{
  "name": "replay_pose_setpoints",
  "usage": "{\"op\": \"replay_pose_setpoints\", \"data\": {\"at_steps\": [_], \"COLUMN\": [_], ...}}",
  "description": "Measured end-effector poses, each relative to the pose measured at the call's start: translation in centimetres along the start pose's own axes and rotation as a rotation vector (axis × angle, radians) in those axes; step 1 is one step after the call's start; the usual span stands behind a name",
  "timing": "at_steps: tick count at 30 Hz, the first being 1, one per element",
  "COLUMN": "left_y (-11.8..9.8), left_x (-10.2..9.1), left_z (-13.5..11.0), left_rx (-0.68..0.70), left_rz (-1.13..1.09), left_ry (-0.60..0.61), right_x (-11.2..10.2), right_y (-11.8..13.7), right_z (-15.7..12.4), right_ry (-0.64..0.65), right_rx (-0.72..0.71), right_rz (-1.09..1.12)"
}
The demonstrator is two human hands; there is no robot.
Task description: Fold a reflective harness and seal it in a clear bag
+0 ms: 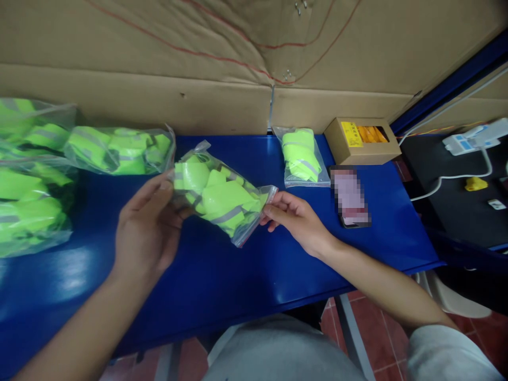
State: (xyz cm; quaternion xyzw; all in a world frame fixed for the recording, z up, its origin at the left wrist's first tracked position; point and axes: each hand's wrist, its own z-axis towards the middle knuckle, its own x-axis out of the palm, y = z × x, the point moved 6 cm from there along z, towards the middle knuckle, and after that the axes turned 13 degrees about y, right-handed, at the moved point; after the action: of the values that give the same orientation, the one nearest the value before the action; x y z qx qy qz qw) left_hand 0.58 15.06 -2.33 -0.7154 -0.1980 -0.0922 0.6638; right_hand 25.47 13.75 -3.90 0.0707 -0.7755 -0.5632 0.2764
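I hold a clear plastic bag (222, 196) stuffed with a folded neon-yellow vest with grey reflective strips, a little above the blue table (222, 275). My left hand (148, 227) grips the bag's left end, fingers curled around it. My right hand (296, 217) pinches the bag's right corner between thumb and fingers. The bag hangs tilted, its right end lower.
More bagged neon vests lie piled at the left (35, 174) and one bag (119, 151) beside them. Another bagged vest (301, 156) sits at the back centre, beside a cardboard box (361, 140) and a phone (351, 197). A cardboard wall stands behind. A power strip (474, 136) lies right.
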Motion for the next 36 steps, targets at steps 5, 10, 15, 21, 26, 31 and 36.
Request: {"op": "replay_pose_setpoints", "data": {"at_steps": [5,10,15,21,26,31,36], "left_y": [-0.03,0.07,0.15,0.08,0.16,0.13,0.29], "left_x": [-0.05,-0.04,-0.13,0.04,0.01,0.01,-0.35], "left_z": [-0.09,-0.01,0.01,-0.06,-0.02,0.01,0.22], "left_rx": [-0.013,-0.023,-0.029,-0.027,-0.042,-0.045,-0.033], "left_rz": [-0.006,0.000,0.007,-0.006,-0.010,-0.005,0.001], "left_ry": [-0.002,0.001,-0.001,-0.006,-0.021,-0.021,-0.022], "right_x": [0.04,0.01,-0.03,-0.01,0.00,0.00,0.01], "right_y": [0.04,0.05,0.01,0.08,0.13,0.09,0.14], "right_z": [0.02,0.05,0.05,0.03,-0.04,0.01,-0.02], "right_ry": [-0.005,-0.008,-0.002,-0.007,-0.010,-0.011,-0.015], "right_rx": [0.007,0.007,0.002,0.009,0.010,0.010,0.015], "right_rz": [-0.012,-0.026,-0.039,-0.028,-0.030,-0.035,-0.031]}}
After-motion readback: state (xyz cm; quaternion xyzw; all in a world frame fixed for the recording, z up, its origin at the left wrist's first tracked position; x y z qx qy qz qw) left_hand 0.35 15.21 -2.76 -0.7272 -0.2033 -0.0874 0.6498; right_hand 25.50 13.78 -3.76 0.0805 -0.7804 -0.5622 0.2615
